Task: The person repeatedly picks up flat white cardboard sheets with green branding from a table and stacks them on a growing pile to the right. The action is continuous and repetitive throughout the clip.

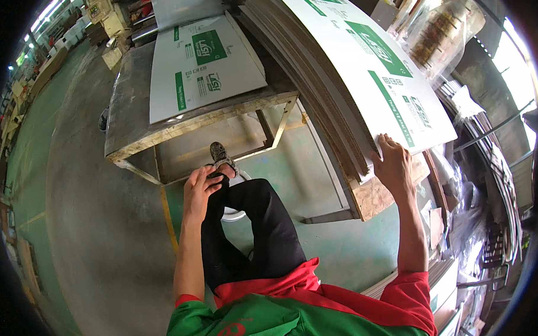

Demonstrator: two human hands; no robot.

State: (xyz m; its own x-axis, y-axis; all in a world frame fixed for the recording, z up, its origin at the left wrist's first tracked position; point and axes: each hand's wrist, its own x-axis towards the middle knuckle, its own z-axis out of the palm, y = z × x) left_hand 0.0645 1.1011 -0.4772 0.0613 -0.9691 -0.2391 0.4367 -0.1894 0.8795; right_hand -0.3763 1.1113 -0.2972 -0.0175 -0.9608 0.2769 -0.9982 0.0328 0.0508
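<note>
My right hand (393, 164) is at the near edge of the top cardboard sheet (367, 71), white with green print, on a tall stack. Its fingers lie over the sheet's edge and the thumb is at the side of the stack; the underside of the grip is hidden. In the air above my left leg, my left hand (198, 192) is empty, its fingers loosely bent and apart. Ahead of it, a similar flat white and green cardboard sheet (165, 81) rests on a metal-framed table (125, 130).
The stack's brown layered edges (319, 93) rest on a wooden board (371, 201). A grey metal panel (186, 5) rises behind the table. Clear plastic wrap (463, 210) and piled sheets (495, 152) crowd the right. A white round object (235, 215) is beside my legs.
</note>
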